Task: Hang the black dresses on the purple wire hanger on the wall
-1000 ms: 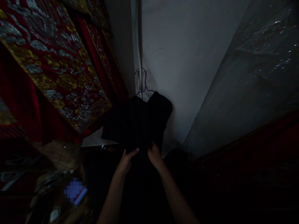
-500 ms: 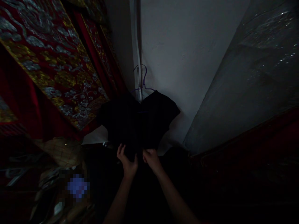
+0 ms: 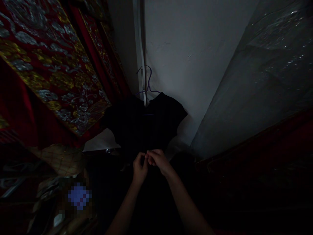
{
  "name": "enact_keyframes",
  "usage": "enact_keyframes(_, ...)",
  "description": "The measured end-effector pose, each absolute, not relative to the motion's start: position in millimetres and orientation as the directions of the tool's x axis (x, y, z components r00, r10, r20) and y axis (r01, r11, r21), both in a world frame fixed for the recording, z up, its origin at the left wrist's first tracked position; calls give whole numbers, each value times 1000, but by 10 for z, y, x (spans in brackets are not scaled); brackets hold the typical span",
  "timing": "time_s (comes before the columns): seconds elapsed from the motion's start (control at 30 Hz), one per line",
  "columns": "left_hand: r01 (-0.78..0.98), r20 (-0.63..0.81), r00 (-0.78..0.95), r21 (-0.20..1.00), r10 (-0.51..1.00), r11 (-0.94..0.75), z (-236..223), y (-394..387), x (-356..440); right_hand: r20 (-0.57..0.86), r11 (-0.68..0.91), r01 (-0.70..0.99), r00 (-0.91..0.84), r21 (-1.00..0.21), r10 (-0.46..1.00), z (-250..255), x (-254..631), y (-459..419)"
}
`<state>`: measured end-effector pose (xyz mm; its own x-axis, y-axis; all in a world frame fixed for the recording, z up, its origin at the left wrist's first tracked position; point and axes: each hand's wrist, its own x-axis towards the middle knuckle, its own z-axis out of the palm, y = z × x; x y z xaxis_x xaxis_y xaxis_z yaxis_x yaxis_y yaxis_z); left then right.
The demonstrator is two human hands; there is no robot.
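A black garment [image 3: 144,127] hangs on a purple wire hanger [image 3: 147,85] against the white wall, its short sleeves spread to both sides. My left hand [image 3: 140,169] and my right hand [image 3: 158,160] meet at the garment's waist, fingertips touching each other. Both hands are curled in a pinch on the dark cloth there. What exactly they pinch is lost in the dark.
Red hangings embroidered in gold and silver [image 3: 51,65] fill the left side. A grey glittery cloth [image 3: 259,78] slopes down the right, over a dark red surface [image 3: 269,156]. A white pipe [image 3: 140,52] runs up the wall. Cluttered things lie at the lower left [image 3: 61,195].
My hands have drawn together from slightly apart on the garment's lower part to a joined pinch at its middle. The garment's sleeves spread wider than one second ago.
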<state>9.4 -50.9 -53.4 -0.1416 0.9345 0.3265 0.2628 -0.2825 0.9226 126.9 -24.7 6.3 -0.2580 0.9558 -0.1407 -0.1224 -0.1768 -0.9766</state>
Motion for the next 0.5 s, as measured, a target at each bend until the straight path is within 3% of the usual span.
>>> enact_keyframes(0.07,309,353,-120,902,928,-303,-588,-473,105,-115,-151,-165,-210,-975,971,428,1318,-66)
enact_keyframes(0.27,336,302,-75,905,950,-261,-681,-287,30,234,205,-350,-42,-914,971,1761,1377,446)
enact_keyframes(0.4,336,452,-3,841,892,-424,9,-123,-21,331,297,-334,-46,-894,943,1944,1356,295)
enact_keyframes(0.5,394,737,-29,630,676,-670,802,18,-32,326,290,-252,-114,-923,938,1822,1377,116)
